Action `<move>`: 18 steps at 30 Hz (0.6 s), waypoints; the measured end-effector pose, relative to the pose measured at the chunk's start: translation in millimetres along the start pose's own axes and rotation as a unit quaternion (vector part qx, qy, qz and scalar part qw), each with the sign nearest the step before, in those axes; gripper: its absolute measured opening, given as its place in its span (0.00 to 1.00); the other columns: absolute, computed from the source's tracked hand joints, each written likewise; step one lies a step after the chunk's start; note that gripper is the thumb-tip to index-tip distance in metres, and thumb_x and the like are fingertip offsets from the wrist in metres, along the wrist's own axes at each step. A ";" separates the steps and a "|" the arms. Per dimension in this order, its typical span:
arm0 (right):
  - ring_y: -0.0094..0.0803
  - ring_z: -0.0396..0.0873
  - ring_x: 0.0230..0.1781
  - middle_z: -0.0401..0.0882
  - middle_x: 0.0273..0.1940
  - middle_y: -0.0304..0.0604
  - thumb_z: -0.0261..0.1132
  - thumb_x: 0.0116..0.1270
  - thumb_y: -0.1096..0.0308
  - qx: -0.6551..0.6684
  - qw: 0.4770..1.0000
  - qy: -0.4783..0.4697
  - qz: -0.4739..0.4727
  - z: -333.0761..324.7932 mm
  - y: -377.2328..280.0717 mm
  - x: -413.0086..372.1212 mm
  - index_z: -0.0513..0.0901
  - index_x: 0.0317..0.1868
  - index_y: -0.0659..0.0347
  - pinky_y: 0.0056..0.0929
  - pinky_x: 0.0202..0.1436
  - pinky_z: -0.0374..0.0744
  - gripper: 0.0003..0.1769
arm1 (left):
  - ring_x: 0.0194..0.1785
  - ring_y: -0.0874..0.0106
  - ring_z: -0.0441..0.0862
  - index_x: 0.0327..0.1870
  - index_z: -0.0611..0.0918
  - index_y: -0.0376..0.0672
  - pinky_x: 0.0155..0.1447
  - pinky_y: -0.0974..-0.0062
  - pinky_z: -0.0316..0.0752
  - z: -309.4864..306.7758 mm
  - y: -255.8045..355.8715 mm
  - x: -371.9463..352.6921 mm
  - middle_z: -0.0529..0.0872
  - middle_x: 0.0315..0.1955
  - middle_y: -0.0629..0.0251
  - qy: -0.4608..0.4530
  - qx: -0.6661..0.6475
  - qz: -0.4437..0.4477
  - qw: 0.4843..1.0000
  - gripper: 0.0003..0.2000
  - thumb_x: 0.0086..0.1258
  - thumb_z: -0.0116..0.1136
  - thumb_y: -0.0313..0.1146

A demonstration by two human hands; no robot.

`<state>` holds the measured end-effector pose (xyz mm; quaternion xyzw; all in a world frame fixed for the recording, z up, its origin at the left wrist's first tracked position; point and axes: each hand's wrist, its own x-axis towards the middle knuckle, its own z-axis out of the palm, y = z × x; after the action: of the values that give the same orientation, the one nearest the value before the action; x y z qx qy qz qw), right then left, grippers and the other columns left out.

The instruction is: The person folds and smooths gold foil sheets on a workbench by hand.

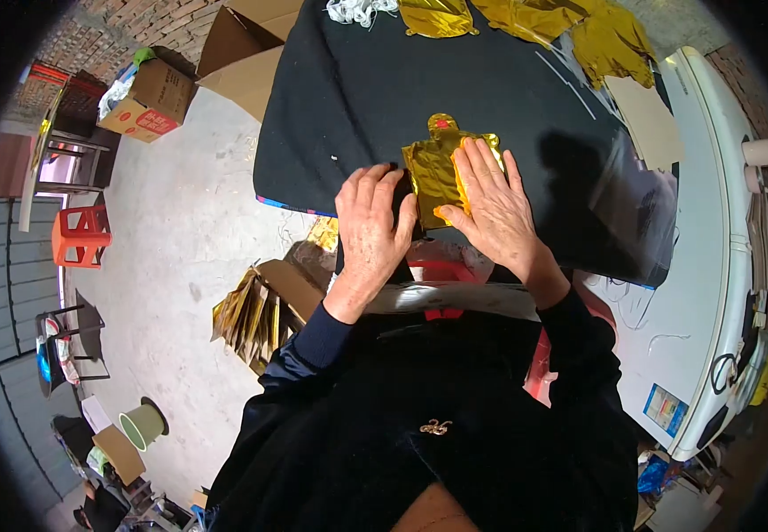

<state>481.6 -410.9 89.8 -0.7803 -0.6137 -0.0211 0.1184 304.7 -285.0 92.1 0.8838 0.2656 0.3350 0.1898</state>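
A flat gold foil piece (pixel 432 168) with a rounded tab and a red spot at its top lies at the near edge of the black-covered table (pixel 384 89). My right hand (pixel 495 199) lies flat on its right side, fingers stretched out, with something yellow-orange showing beneath the thumb and fingers. What that is, I cannot fully make out. To the left of the foil, my left hand (pixel 370 217) rests at the table edge, fingers slightly bent and apart, with nothing visible in it.
Gold foil pieces (pixel 610 44), white string (pixel 362 11), thin strips and clear plastic sheets (pixel 636 204) lie on the table. A box of folded gold pieces (pixel 260 315) stands on the floor at left, a white appliance (pixel 703 248) at right, a red stool (pixel 81 237) far left.
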 end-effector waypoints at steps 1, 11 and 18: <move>0.46 0.47 0.87 0.54 0.83 0.58 0.57 0.76 0.36 0.001 1.000 -0.001 0.001 -1.2 -0.6 0.3 0.61 0.81 0.69 0.55 0.88 0.41 0.50 | 0.67 0.52 0.77 0.53 0.86 0.38 0.70 0.49 0.68 -5.5 2.8 -1.5 0.85 0.56 0.55 -0.021 -0.002 -0.030 0.999 0.14 0.69 0.68 0.31; 0.45 0.46 0.87 0.54 0.84 0.56 0.61 0.74 0.35 -0.003 1.000 -0.007 0.001 -2.0 -0.9 0.3 0.61 0.82 0.63 0.58 0.88 0.40 0.50 | 0.26 0.59 0.89 0.52 0.87 0.38 0.34 0.65 0.82 -3.2 20.2 -13.4 0.88 0.21 0.58 -0.098 -0.116 -0.206 0.967 0.14 0.75 0.65 0.38; 0.46 0.46 0.87 0.53 0.84 0.57 0.61 0.73 0.34 -0.017 1.000 -0.013 0.000 -1.7 -1.4 0.6 0.61 0.83 0.61 0.61 0.87 0.42 0.51 | 0.26 0.71 0.90 0.61 0.85 0.34 0.34 0.72 0.81 -0.6 22.2 -0.6 0.89 0.20 0.60 -0.118 -0.237 -0.293 0.919 0.19 0.77 0.64 0.37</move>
<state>480.6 -410.4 91.8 -0.7822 -0.6150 -0.0211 0.0970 311.5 -302.7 103.6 0.7286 0.4012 0.2110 0.5135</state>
